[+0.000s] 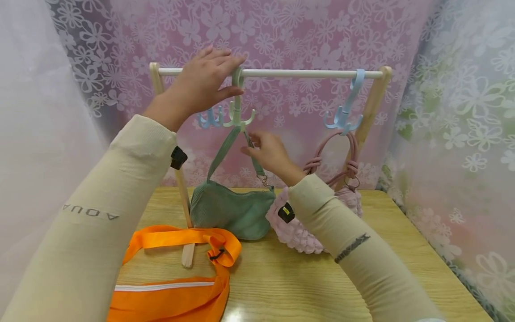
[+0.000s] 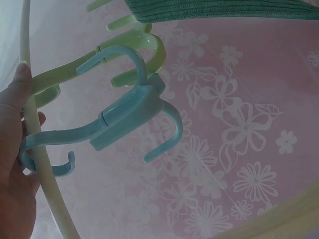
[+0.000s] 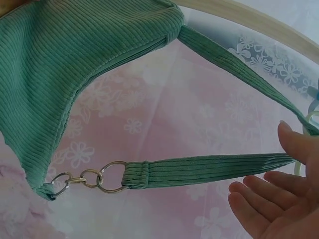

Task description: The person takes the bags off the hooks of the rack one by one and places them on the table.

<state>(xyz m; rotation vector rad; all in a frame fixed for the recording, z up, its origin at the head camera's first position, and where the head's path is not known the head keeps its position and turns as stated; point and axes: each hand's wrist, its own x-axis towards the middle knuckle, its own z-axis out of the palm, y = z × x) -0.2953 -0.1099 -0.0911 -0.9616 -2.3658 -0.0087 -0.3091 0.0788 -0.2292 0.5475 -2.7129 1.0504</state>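
Observation:
A green corduroy shoulder bag (image 1: 233, 210) hangs by its strap (image 3: 209, 169) from a pale green multi-prong hook (image 1: 237, 117) on the white rod. My left hand (image 1: 205, 80) rests at the rod by the top of that hook, its fingers extended. In the left wrist view its thumb is beside the green hook's upper end, and a blue hook (image 2: 129, 112) hangs close to its fingers. My right hand (image 1: 271, 154) is next to the bag's strap, just below the prongs. Its fingers (image 3: 264, 201) are loosely spread and not closed round the strap, which joins the bag through gold rings (image 3: 107, 177).
The white rod (image 1: 297, 74) spans a wooden-legged rack on the table (image 1: 289, 277). At right, a pink puffy bag (image 1: 297, 228) hangs from another blue hook (image 1: 344, 112), partly behind my right forearm. An orange bag (image 1: 169, 302) with a white zipper lies in front at left.

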